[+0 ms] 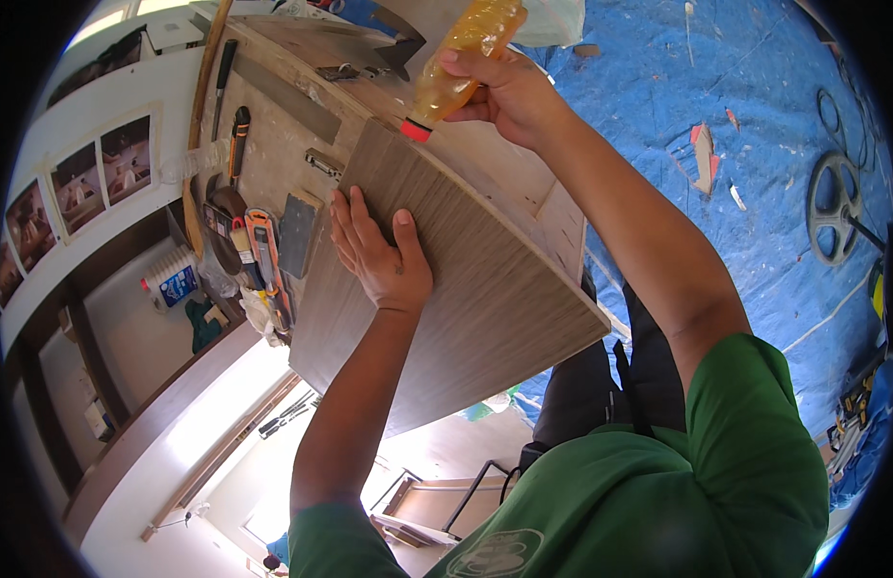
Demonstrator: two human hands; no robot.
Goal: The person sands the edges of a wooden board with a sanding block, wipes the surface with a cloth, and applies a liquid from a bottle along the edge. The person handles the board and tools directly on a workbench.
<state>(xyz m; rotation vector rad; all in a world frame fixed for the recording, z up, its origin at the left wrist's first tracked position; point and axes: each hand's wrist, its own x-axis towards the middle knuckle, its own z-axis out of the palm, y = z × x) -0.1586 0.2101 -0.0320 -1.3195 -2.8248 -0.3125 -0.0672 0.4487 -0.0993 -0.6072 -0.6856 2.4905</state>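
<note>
A grey-brown wood-grain panel lies across a wooden workbench or cabinet frame in front of me. My left hand rests flat on it near its left edge, fingers stretched out. In my right hand is a clear plastic bottle of yellowish liquid, tilted cap end down. Its red-and-black cap points at the panel's far corner, apparently just above it. Whether the cap lets liquid out cannot be seen. A metal hinge lies beside that corner.
Left of the panel lie a paintbrush, an orange utility knife, a dark flat block and a screwdriver. Blue sheeting covers the floor at right, with scraps and a grey wheel. Shelves stand at far left.
</note>
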